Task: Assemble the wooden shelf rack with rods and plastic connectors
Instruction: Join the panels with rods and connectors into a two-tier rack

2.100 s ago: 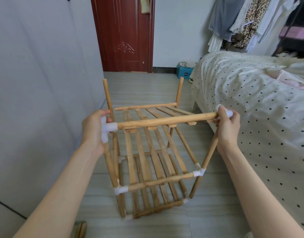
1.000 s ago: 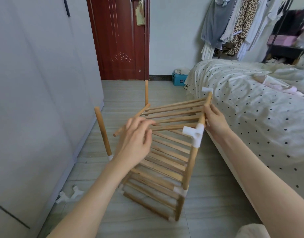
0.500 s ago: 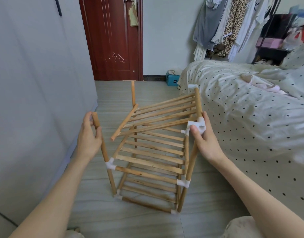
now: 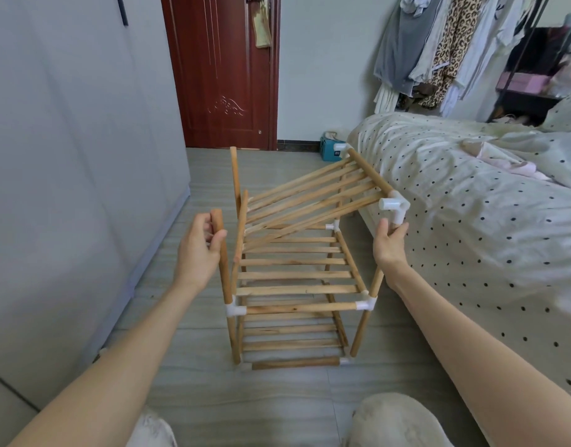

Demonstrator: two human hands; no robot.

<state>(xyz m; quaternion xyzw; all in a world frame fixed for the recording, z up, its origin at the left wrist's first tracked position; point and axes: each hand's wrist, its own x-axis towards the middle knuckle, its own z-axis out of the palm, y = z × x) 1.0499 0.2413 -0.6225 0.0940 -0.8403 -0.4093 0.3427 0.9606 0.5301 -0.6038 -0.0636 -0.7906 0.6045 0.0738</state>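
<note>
Wooden shelf rack (image 4: 293,285) stands on the floor (image 4: 277,398) between wardrobe wall (image 4: 68,156) and bed (image 4: 471,237), its top slatted shelf (image 4: 309,201) tilted and unseated.

Nearest, the left hand (image 4: 198,250) wraps the bare front-left upright rod (image 4: 221,253); the right hand (image 4: 388,243) pinches the stem under the white corner connector (image 4: 395,206). Light, stiff and loose-jointed by the look of it, so best held at uprights and connectors, not slats. Room is tight sideways, with open floor beyond toward the door (image 4: 222,69).

Bare forearms, sleeveless to the frame edge; pale trousers (image 4: 397,421) at knees.
</note>
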